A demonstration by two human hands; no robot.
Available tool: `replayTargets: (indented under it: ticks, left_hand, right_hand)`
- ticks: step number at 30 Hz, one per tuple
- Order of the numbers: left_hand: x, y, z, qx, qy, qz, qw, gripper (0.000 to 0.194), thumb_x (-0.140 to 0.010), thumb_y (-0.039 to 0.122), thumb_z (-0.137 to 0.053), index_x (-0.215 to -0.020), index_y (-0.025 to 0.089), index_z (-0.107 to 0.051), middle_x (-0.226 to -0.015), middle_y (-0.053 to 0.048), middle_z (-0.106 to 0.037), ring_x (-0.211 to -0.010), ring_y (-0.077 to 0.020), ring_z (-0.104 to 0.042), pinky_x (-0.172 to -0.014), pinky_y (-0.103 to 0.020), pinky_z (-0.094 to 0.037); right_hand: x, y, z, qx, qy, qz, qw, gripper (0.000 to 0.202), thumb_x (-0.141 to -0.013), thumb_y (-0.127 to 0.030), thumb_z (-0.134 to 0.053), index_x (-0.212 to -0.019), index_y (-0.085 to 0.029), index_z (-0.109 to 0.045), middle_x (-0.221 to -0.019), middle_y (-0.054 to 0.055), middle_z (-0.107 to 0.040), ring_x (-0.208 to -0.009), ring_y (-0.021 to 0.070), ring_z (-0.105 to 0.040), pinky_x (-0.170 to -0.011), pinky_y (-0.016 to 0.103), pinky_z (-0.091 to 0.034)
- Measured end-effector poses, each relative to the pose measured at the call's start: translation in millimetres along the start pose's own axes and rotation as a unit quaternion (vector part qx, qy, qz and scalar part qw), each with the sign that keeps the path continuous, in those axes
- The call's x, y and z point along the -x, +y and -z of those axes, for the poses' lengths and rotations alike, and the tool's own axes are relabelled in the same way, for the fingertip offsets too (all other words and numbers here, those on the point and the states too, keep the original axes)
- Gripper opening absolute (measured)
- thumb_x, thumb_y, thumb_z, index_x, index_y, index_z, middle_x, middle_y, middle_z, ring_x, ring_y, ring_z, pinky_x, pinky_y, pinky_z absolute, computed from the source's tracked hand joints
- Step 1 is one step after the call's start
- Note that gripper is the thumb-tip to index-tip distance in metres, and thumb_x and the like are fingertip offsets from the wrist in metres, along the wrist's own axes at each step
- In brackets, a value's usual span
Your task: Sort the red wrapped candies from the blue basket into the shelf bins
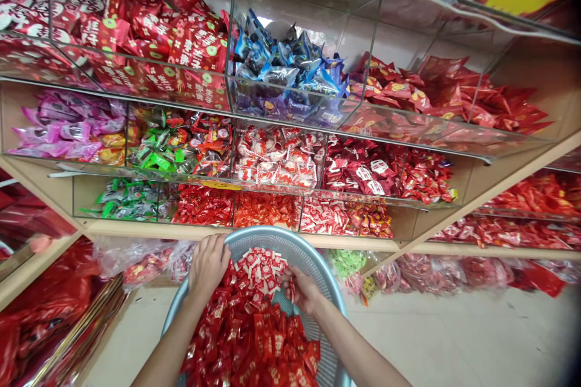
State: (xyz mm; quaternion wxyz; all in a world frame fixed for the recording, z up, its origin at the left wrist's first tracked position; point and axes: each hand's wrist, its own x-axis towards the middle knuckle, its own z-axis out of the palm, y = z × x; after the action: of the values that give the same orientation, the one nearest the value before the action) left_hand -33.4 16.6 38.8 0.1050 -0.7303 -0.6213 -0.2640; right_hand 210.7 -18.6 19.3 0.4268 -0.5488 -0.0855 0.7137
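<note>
A light blue-grey plastic mesh basket (324,275) is below me, holding many wrapped candies. Red glossy packets (267,341) fill its near part, and small red-and-white wrapped candies (261,269) lie in a heap toward the far side. My left hand (209,265) is closed over the basket's far left rim, its fingertips partly hidden. Inside the basket on the right, my right hand (303,291) has its fingers curled around a few small red-and-white candies, beside the heap. Bare mesh shows just below that hand.
Ahead stands a wooden shelf (149,228) with clear-walled compartments of candy: blue packets (290,66), pink packets (68,124), red packets (154,36) and others. Plastic bags of candy (431,275) sit under it. Pale floor tiles (445,338) show at right; red packaging (49,290) lies at left.
</note>
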Motion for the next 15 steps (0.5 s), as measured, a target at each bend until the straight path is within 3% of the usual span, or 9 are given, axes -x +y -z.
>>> replayTargets:
  ticks: [6, 10, 15]
  left_hand:
    - [1, -1, -1.0, -0.011, 0.006, -0.008, 1.0, 0.034, -0.089, 0.028, -0.037, -0.113, 0.017, -0.058, -0.105, -0.01, -0.064, -0.099, -0.0247, -0.052, -0.087, -0.038, -0.038]
    - [1, 0, -0.5, -0.008, 0.004, -0.006, 1.0, 0.034, -0.089, 0.028, -0.037, -0.112, 0.016, -0.058, -0.106, -0.01, -0.064, -0.099, -0.0251, -0.052, -0.087, -0.038, -0.037]
    - [1, 0, 0.2, -0.008, 0.001, -0.005, 1.0, 0.034, -0.089, 0.028, -0.037, -0.113, 0.017, -0.058, -0.106, -0.01, -0.064, -0.099, -0.0248, -0.052, -0.087, -0.038, -0.038]
  right_hand:
    - [15, -4, 5, -0.05, -0.045, -0.026, 0.997, 0.008, -0.072, -0.009, -0.056, -0.068, -0.016, -0.055, -0.065, 0.0, -0.062, -0.054, 0.0088, -0.059, -0.054, 0.019, -0.049]
    - [19, -6, 2, -0.037, -0.095, 0.022, 0.995, 0.02, -0.062, 0.001, -0.06, -0.074, -0.014, -0.06, -0.067, 0.001, -0.065, -0.063, 0.0107, -0.062, -0.061, 0.02, -0.052]
    - [15, -6, -1, -0.022, -0.079, 0.07, 0.994, 0.013, -0.062, -0.005, -0.07, -0.07, -0.013, -0.063, -0.075, 0.006, -0.069, -0.069, 0.0121, -0.065, -0.062, 0.018, -0.052]
